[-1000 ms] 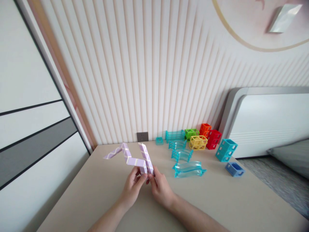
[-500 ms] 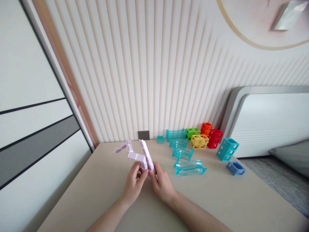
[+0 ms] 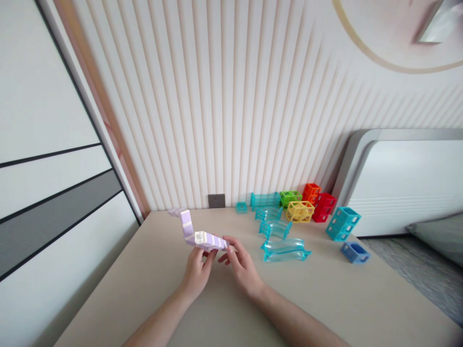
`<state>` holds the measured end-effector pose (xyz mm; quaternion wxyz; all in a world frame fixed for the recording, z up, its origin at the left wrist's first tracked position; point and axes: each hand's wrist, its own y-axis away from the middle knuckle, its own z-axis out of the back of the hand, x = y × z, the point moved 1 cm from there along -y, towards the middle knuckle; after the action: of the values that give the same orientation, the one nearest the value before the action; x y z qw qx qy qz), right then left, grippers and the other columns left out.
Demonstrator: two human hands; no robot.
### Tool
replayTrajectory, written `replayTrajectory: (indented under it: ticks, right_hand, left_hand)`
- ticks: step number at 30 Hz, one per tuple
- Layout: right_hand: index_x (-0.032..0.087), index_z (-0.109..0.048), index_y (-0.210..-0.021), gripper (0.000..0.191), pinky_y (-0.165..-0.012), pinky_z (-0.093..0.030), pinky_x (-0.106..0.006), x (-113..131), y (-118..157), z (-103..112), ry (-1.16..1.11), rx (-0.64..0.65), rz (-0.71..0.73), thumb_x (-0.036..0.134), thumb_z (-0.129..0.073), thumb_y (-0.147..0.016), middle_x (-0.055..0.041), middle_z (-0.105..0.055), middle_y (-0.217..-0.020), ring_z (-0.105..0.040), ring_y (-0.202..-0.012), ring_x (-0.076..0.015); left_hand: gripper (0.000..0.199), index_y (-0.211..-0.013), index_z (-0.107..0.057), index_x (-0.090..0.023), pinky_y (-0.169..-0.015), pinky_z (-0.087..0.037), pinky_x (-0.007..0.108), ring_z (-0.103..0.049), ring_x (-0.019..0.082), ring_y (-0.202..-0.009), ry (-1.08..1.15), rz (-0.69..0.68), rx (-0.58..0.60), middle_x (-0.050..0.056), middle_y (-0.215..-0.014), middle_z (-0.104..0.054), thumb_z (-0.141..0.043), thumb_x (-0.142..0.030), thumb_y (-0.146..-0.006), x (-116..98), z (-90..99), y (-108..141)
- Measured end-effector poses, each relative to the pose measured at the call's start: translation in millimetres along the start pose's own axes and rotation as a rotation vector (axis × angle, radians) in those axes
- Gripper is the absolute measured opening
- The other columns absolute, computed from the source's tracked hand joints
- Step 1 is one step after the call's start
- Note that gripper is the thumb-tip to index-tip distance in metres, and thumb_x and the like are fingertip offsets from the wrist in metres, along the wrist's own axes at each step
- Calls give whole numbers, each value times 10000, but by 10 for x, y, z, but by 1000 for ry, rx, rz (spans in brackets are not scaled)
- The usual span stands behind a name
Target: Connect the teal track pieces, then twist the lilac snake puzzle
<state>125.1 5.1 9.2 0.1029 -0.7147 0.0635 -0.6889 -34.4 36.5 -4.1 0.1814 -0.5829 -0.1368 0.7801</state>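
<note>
Your hands meet near the middle of the surface (image 3: 144, 289), the left hand (image 3: 197, 272) just left of the right hand (image 3: 240, 267). The folding snake toy (image 3: 197, 233) sits above them and runs back toward the wall socket (image 3: 216, 200). To your right lie the curved track pieces (image 3: 284, 249), and behind them, against the wall, stand the frame blocks (image 3: 307, 205). The bed (image 3: 408, 183) is farther right.

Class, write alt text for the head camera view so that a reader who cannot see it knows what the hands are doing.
Two bare hands hold a lilac folding snake puzzle above a beige table; the left hand grips it from below and the right hand pinches its near end. To the right lie clear teal track pieces and coloured open-frame blocks by a ribbed wall.
</note>
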Motion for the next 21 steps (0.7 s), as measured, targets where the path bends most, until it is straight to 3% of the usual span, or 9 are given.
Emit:
replayTrajectory:
  ticks: [3,6,10,14,21]
  right_hand:
    - [194,-530,-1254,669,-689,-528,-330,-19,-30,-26,-256,-89,-149,703,-582,-824,-76,-683,-990,-683,-670,-164]
    - [159,-579,-1186,665,-686,-516,-320,9,-31,-41,-393,-125,-276,675,-668,-775,-53,-694,-869,-683,-652,-167]
    - [126,-634,-920,541,-582,-460,-259,86,-1,-57,-476,31,-375,655,-646,-806,-60,-693,-805,-663,-592,-145]
    - [122,-616,-832,518,-533,-420,-236,152,14,-55,-589,114,-401,638,-659,-807,-42,-677,-711,-626,-531,-121]
    - [128,-627,-883,447,-577,-461,-222,212,56,-86,-715,128,-452,559,-717,-809,-48,-711,-741,-656,-589,-114]
  left_hand:
    - [270,-1092,-692,-222,-971,-509,458,-656,304,-1090,-58,-96,-14,119,-1102,-722,-621,-378,-884,-30,40,-20]
    - [286,-1149,-677,-230,-1008,-502,459,-644,289,-1134,-16,-160,6,110,-1170,-705,-598,-343,-898,-44,48,-17]
    - [290,-1133,-688,-234,-1015,-513,448,-635,278,-1150,46,-203,-11,95,-1213,-686,-624,-361,-881,-8,61,-1]
    - [310,-1160,-681,-273,-1046,-494,436,-621,263,-1178,-61,-263,38,68,-1242,-675,-658,-349,-860,13,118,-5]
    - [363,-1097,-689,-259,-1004,-514,468,-610,309,-1199,117,-103,59,92,-1261,-669,-749,-371,-757,30,51,9]
